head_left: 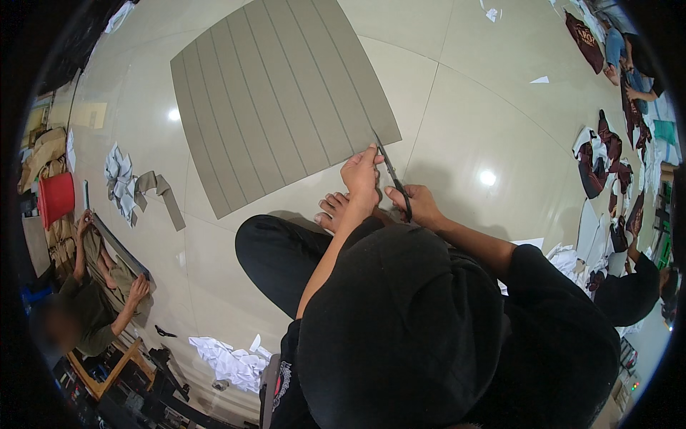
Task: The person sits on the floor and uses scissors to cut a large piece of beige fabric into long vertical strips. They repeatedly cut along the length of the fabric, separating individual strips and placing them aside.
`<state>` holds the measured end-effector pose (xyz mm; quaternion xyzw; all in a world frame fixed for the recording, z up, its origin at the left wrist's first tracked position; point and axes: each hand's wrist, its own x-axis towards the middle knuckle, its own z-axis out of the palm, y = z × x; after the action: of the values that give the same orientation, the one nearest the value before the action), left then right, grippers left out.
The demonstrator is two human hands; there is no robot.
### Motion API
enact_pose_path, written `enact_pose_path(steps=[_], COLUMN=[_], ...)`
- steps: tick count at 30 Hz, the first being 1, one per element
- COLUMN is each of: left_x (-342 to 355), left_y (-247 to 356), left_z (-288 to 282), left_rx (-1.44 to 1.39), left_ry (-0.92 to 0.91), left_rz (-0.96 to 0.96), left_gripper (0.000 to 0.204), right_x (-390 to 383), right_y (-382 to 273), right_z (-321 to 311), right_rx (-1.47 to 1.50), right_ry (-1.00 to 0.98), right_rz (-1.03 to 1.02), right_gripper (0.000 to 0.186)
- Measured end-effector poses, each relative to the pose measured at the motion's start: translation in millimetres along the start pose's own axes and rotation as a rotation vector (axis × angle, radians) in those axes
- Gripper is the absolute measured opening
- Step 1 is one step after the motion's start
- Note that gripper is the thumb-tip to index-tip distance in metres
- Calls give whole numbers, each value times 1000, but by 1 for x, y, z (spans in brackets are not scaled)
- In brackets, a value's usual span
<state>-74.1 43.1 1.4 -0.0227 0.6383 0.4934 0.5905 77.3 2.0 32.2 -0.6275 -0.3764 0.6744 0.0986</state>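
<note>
Taupe and ruled with dark parallel lines, the lined sheet [275,96] lies on the tiled floor [468,121] ahead of the person in my head view, its near right corner beside the hands; whether it is card or leatherette, I cannot tell. The right hand [420,206] has its fingers wrapped around the handles of the black scissors [389,169], whose blades reach over the near edge close to the outermost right line. From here I cannot make out how far the blades are spread. The left hand [361,175] has its fingers narrowed to a pinch on that same edge, just left of the blades, beside the bare foot [332,209]. I judge the step to be the start of a cut along that right-hand line. As I read it, the next move calls for a steady left pinch and blades kept true to the line as they advance away from the body. Well off to the left, I see taupe strips [166,196] beside crumpled white paper [120,177].
</note>
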Motion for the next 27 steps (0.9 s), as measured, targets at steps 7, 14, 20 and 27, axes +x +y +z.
enact_pose_path(steps=[7,14,20,27], left_x=[2,-1,2,2], left_y=[-2,1,-3,-3], left_z=[-1,1,0,1], left_rx=[-3,14,19,15], left_ry=[0,10,-8,-8], left_rz=[5,-13,-10,-4], left_gripper=[23,24,26,25], right_x=[-5,-1,-2,1], right_y=[-7,0,-2,3], right_z=[2,2,3,1], right_rx=[0,-6,-14,-57], right_ry=[11,11,19,16], right_rz=[12,7,-16,-15], right_gripper=[51,52,51,52])
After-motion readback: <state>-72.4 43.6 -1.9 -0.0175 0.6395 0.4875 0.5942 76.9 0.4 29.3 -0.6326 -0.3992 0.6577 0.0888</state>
